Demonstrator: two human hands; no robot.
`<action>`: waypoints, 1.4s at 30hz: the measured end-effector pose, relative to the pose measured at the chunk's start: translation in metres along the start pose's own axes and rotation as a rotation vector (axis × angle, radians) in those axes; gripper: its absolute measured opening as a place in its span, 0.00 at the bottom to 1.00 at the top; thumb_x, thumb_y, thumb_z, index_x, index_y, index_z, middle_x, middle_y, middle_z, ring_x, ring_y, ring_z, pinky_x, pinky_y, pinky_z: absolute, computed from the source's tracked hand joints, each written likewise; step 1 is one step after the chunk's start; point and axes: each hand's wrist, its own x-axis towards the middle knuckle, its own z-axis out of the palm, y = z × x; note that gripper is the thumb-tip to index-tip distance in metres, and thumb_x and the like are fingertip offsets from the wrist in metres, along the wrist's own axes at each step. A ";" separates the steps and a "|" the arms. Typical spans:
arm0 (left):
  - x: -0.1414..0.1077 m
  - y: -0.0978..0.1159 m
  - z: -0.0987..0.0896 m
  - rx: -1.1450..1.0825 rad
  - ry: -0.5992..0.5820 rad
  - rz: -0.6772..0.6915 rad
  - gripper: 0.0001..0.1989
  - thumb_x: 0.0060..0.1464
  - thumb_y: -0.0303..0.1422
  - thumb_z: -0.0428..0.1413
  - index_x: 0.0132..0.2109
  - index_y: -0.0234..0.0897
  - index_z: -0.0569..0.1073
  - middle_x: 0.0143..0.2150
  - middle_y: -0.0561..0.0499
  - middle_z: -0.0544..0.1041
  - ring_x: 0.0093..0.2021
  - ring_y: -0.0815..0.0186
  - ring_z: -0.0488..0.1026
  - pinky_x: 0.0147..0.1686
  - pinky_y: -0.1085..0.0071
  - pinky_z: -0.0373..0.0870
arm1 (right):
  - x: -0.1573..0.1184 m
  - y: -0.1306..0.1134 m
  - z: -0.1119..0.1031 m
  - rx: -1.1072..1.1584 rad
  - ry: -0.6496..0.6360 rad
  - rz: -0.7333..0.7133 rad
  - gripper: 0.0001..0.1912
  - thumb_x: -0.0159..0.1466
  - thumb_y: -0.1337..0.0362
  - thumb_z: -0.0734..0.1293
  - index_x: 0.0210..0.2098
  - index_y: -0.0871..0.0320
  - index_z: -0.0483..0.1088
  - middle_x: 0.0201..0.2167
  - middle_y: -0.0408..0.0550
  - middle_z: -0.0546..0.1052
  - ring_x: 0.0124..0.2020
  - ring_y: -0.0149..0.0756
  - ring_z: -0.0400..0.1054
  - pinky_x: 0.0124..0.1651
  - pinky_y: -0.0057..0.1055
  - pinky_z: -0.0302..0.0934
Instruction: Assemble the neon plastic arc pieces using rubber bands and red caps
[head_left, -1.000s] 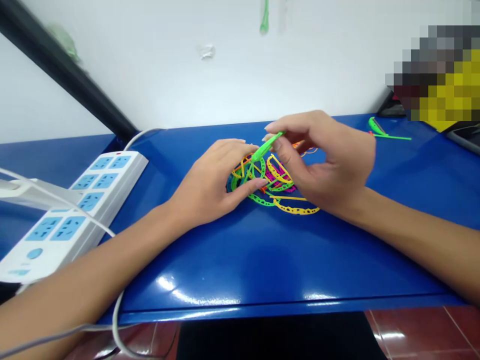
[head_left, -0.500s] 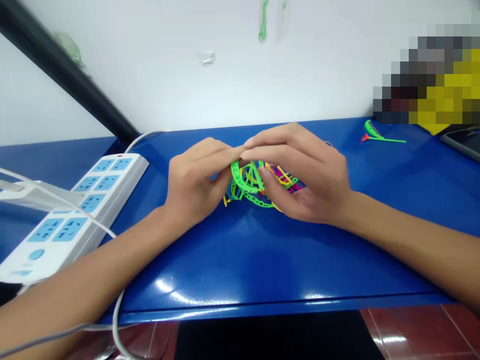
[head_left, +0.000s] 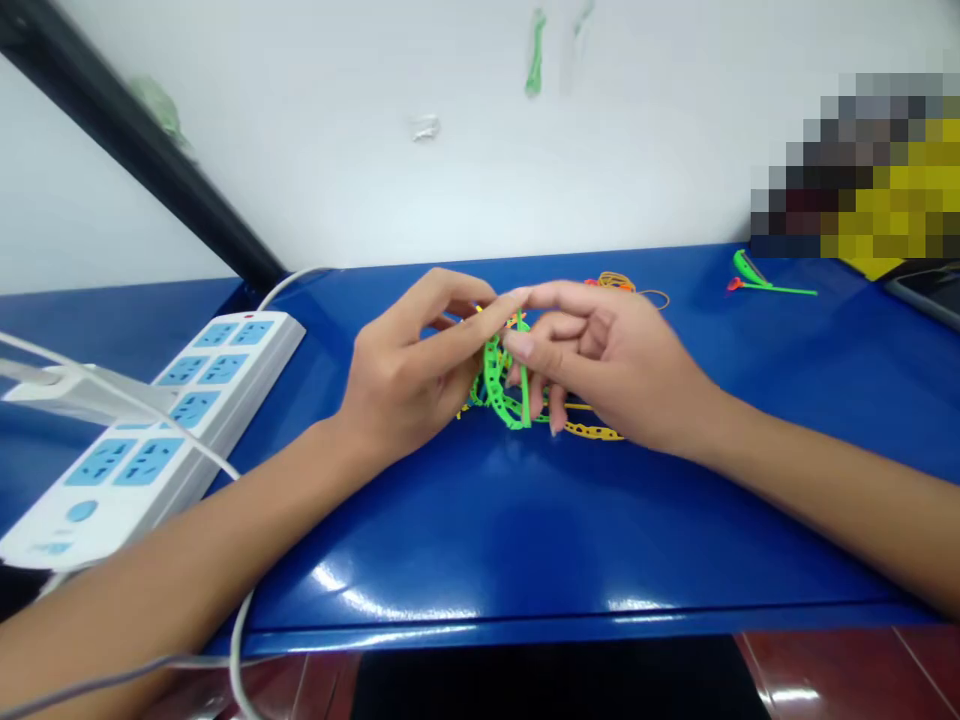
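a tangle of thin perforated plastic strips in bright green and yellow (head_left: 499, 385) sits near the middle of the glossy blue metal table (head_left: 525, 530), mostly blocked from view by both hands. the right hand (head_left: 611, 365) is closed narrowly, its fingers pinching a slim bright green plastic strip (head_left: 525, 385). the left hand (head_left: 409, 375) curls in from 9 o'clock, its fingertips touching the right hand's fingers; whether it grips anything cannot be told. a curved yellow perforated strip (head_left: 592, 431) shows at 4 o'clock, loose orange plastic loops (head_left: 615, 283) at 1 o'clock, and a green curved piece with a thin rod (head_left: 761, 275) at 2 o'clock. a white power strip with blue sockets (head_left: 172, 430) lies at 9 o'clock. compared with the earlier frame, the pink strips are hidden and the orange loops show more fully.
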 end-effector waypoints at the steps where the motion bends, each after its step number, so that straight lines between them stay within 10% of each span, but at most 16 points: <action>1: 0.001 0.001 0.000 0.005 0.006 -0.008 0.17 0.69 0.24 0.57 0.60 0.39 0.80 0.48 0.46 0.82 0.42 0.66 0.80 0.41 0.70 0.79 | 0.000 -0.001 -0.001 0.008 0.044 0.000 0.21 0.71 0.48 0.72 0.55 0.56 0.73 0.29 0.43 0.79 0.24 0.35 0.76 0.22 0.32 0.71; 12: -0.001 0.009 0.000 -0.205 -0.137 -0.336 0.13 0.70 0.38 0.60 0.57 0.43 0.80 0.32 0.55 0.84 0.26 0.67 0.80 0.30 0.72 0.76 | 0.009 0.007 -0.011 0.034 0.343 -0.086 0.18 0.67 0.50 0.76 0.47 0.51 0.69 0.30 0.42 0.78 0.32 0.37 0.79 0.29 0.31 0.75; 18: -0.002 0.009 0.003 -0.237 -0.093 -0.444 0.08 0.69 0.37 0.61 0.50 0.41 0.81 0.30 0.55 0.84 0.25 0.68 0.80 0.29 0.73 0.77 | 0.006 0.009 -0.008 -0.113 0.188 -0.183 0.09 0.71 0.57 0.71 0.43 0.55 0.75 0.41 0.49 0.80 0.39 0.37 0.77 0.36 0.33 0.74; 29: 0.004 0.007 0.004 -0.673 -0.028 -0.667 0.14 0.70 0.44 0.60 0.51 0.39 0.81 0.25 0.53 0.81 0.23 0.62 0.81 0.21 0.69 0.79 | 0.002 0.013 -0.018 -1.072 0.140 -0.599 0.17 0.76 0.70 0.59 0.59 0.54 0.73 0.49 0.54 0.78 0.47 0.42 0.73 0.47 0.39 0.71; 42: 0.007 0.003 0.004 -0.694 -0.134 -0.744 0.16 0.67 0.44 0.62 0.37 0.37 0.80 0.26 0.50 0.82 0.22 0.62 0.80 0.23 0.69 0.78 | 0.001 0.004 -0.019 -1.180 -0.023 -0.665 0.21 0.71 0.69 0.62 0.62 0.62 0.69 0.50 0.59 0.78 0.51 0.50 0.73 0.50 0.47 0.72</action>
